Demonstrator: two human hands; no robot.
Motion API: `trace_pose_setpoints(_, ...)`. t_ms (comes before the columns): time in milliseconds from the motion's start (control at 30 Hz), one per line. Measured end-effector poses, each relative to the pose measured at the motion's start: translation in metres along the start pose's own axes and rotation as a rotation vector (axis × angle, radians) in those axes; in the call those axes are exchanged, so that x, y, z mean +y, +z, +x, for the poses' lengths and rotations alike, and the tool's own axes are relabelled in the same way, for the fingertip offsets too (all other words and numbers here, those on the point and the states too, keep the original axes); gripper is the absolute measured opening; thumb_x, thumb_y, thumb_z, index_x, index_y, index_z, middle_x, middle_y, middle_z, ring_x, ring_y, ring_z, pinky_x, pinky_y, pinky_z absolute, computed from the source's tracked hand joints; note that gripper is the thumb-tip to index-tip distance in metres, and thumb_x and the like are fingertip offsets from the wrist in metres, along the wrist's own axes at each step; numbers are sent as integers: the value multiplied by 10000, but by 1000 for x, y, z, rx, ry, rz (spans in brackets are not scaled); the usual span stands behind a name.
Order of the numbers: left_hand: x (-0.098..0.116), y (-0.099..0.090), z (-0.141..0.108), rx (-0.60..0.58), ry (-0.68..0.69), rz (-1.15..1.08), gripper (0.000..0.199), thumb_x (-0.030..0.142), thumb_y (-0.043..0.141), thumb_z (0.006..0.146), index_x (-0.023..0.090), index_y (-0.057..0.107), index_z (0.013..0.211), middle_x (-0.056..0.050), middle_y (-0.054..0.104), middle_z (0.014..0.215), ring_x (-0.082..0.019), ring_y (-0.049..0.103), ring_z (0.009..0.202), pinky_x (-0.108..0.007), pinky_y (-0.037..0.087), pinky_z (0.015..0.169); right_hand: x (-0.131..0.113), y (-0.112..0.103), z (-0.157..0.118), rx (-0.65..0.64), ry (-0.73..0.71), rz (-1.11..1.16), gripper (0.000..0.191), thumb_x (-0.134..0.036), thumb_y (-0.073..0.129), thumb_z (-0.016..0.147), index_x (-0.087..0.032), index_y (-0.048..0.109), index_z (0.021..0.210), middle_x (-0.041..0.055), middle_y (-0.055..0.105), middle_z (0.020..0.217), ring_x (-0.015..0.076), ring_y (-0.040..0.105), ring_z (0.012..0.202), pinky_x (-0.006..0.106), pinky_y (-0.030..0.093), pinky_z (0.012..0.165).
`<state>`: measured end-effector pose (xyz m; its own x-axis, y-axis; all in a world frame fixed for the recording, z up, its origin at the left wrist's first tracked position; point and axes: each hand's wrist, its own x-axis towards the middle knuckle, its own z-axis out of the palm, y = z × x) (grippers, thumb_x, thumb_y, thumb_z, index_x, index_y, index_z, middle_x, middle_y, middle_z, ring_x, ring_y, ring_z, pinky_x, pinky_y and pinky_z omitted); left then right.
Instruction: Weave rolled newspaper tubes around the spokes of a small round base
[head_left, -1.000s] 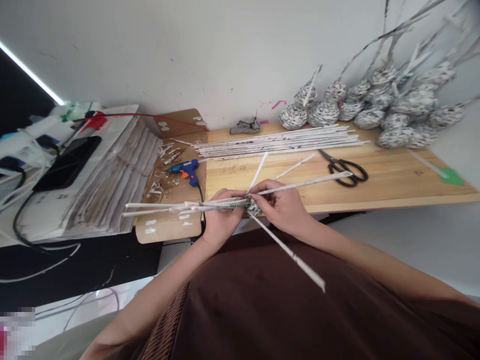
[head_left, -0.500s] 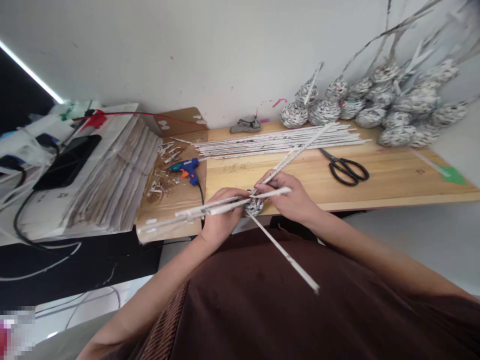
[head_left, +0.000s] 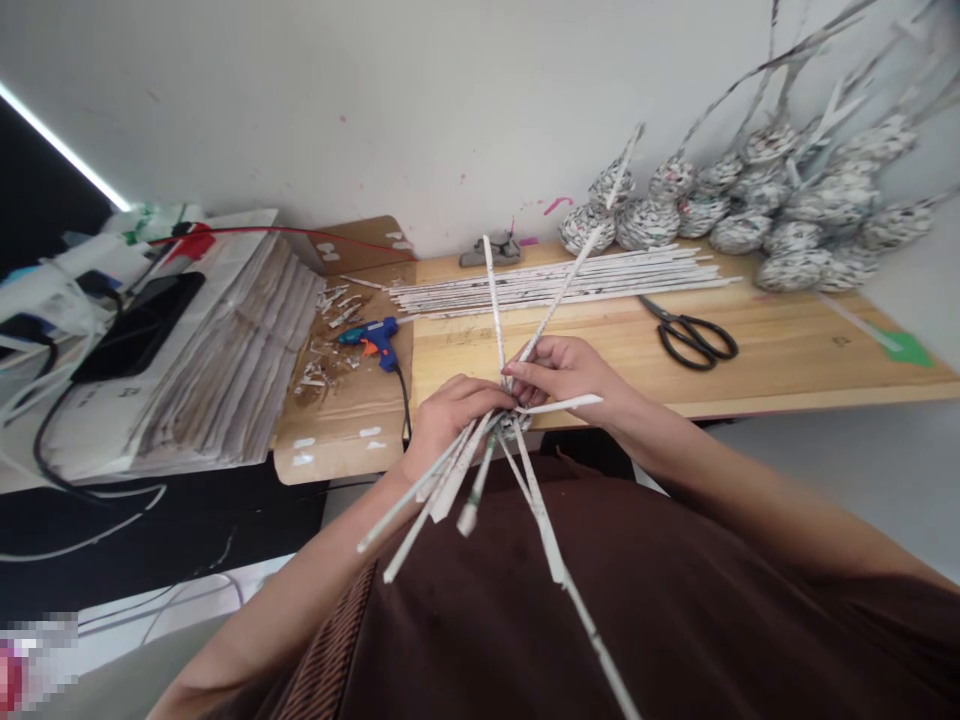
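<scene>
A small woven paper piece (head_left: 514, 424) sits between my hands at the table's front edge, with several rolled paper strips fanning out of it. My left hand (head_left: 457, 415) is closed round its left side, partly hiding it. Below that hand, a bunch of strips (head_left: 450, 485) points down and left. My right hand (head_left: 562, 372) pinches a long paper strip (head_left: 562, 290) that slants up and right. Another strip (head_left: 494, 310) stands up between the hands, and a short one (head_left: 562, 404) passes under my right palm. One long strip (head_left: 577, 600) hangs over the brown apron.
Rolled paper sticks (head_left: 540, 283) lie across the table. Black-handled scissors (head_left: 694, 340) rest to the right, a blue glue gun (head_left: 375, 340) to the left on cardboard. Woven paper gourds (head_left: 750, 210) crowd the back right. A newspaper stack (head_left: 225, 350) bears a black phone (head_left: 142, 325).
The woven piece has turned in my hands. The strips bunched at the left now fan downward, one strip stands up, and the strip in my right hand points more steeply.
</scene>
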<state>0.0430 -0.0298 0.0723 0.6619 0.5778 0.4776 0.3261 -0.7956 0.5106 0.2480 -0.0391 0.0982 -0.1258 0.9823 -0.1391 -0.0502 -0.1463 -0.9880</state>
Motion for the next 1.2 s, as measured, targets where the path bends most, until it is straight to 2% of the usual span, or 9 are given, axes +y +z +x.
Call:
trace_pose_setpoints(167,1,-2,1,-63,9,-18,205,273,559,981,257,722,1104,-53,736,1092,-192,641,981,-325,500,877,0,-2,1,-7,54,55,282,-361,866,704,-152,680,735,3,689,594,94,612,495,206,524,500)
trace_pose_setpoints(333,6,0,4,26,-1,11,131,231,588,957,233,713,994,-35,757,956,-183,645,868,-326,502,818,-2,-7,1,-63,104,127,237,-333,839,755,-147,696,791,19,714,628,110,666,546,218,565,568)
trace_pose_setpoints(467,8,2,7,77,-79,83,19,210,644,901,221,660,901,-27,727,857,-198,649,834,-343,495,785,-7,-9,0,-122,115,100,265,-368,838,754,-153,697,818,22,721,645,125,679,568,235,572,582)
trace_pose_setpoints(633,8,4,6,146,-169,55,98,233,712,839,216,634,896,-30,723,889,-208,665,849,-360,490,796,-11,-10,-3,-193,30,-16,246,-377,822,759,-167,707,814,12,731,682,124,678,606,228,556,597)
trace_pose_setpoints(767,8,6,6,126,-264,-3,84,186,705,825,211,662,893,-27,731,862,-210,667,840,-361,507,803,-12,-10,-8,-210,-54,-77,181,-349,767,812,-180,726,862,19,759,767,148,713,708,258,572,693)
trace_pose_setpoints(900,5,8,5,117,-214,9,83,219,695,851,204,696,933,-50,742,891,-229,663,888,-383,512,836,-14,-11,-11,-267,-124,-165,218,-358,767,813,-178,765,936,56,785,920,183,735,832,295,573,792)
trace_pose_setpoints(1000,3,9,5,96,-169,-3,78,262,653,896,198,695,908,-60,736,881,-224,657,879,-379,519,826,-16,-14,-12,-308,-115,-141,265,-375,758,829,-174,775,1000,68,782,955,186,733,856,317,582,822)
trace_pose_setpoints(1100,3,11,4,135,-160,-61,65,239,634,898,201,687,907,-58,728,899,-215,659,886,-377,527,833,-16,-16,-13,-300,-47,-31,332,-372,754,845,-210,742,1135,53,771,992,174,736,832,330,608,790)
trace_pose_setpoints(1200,3,13,2,167,-223,-88,46,212,637,887,203,681,881,-48,710,865,-216,659,876,-384,534,832,-10,-16,-14,-199,-4,90,328,-346,754,842,-241,717,1150,45,752,1079,169,745,805,321,618,736)
